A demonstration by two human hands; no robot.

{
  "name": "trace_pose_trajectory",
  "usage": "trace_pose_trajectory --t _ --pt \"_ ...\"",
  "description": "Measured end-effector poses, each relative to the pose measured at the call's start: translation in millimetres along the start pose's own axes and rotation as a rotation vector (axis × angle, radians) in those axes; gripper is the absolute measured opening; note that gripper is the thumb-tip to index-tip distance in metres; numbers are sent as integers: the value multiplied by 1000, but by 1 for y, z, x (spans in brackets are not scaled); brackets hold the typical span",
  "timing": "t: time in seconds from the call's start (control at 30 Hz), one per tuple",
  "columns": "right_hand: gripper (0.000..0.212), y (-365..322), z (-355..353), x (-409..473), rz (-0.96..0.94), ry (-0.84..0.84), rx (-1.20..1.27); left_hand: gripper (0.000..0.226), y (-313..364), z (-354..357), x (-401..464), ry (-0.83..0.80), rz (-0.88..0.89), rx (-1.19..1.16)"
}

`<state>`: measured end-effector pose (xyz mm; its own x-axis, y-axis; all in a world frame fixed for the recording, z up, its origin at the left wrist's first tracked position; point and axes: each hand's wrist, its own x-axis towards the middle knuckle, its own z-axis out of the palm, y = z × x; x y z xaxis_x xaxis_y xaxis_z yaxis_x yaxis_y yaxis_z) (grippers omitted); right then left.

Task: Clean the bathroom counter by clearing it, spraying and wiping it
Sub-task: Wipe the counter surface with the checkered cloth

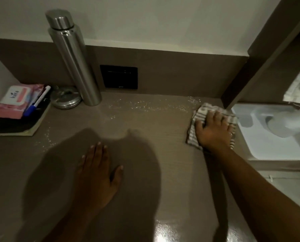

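Observation:
The brown counter (145, 140) fills the view, with spray droplets glinting along its back part. My right hand (213, 131) presses down on a striped grey and white cloth (198, 112) at the counter's far right corner, fingers curled over it. My left hand (97, 173) lies flat on the counter near the middle front, fingers apart, holding nothing.
A tall steel bottle (74, 63) stands at the back left, beside a round steel tin (65, 100). At the far left a pink wipes pack (15, 102) and a pen (39, 100) lie on a dark notebook (16, 126). A black wall plate (118, 76) sits behind. A white fixture (267, 133) lies below the counter's right edge.

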<state>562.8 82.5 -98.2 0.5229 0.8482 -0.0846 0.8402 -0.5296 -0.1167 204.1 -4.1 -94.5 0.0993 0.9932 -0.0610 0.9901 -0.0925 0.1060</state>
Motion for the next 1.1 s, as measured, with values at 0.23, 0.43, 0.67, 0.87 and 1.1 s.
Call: trace_pose_trajectory --t 0.23,0.43,0.67,0.87,1.1 --pt "80 -155 6 31 150 -108 104 75 -2 4 2 8 5 7" --pt "75 -201 15 -17 -561 -159 -8 90 1 -2 2 -24 14 15" --pt "66 -45 -15 55 -848 -19 -52 97 4 -8 3 -28 11 23" --pt "83 21 -10 76 -337 12 -75 85 7 -7 2 -22 1 26" --pt "79 -89 10 -8 -212 -97 31 85 8 -8 2 -29 1 33"
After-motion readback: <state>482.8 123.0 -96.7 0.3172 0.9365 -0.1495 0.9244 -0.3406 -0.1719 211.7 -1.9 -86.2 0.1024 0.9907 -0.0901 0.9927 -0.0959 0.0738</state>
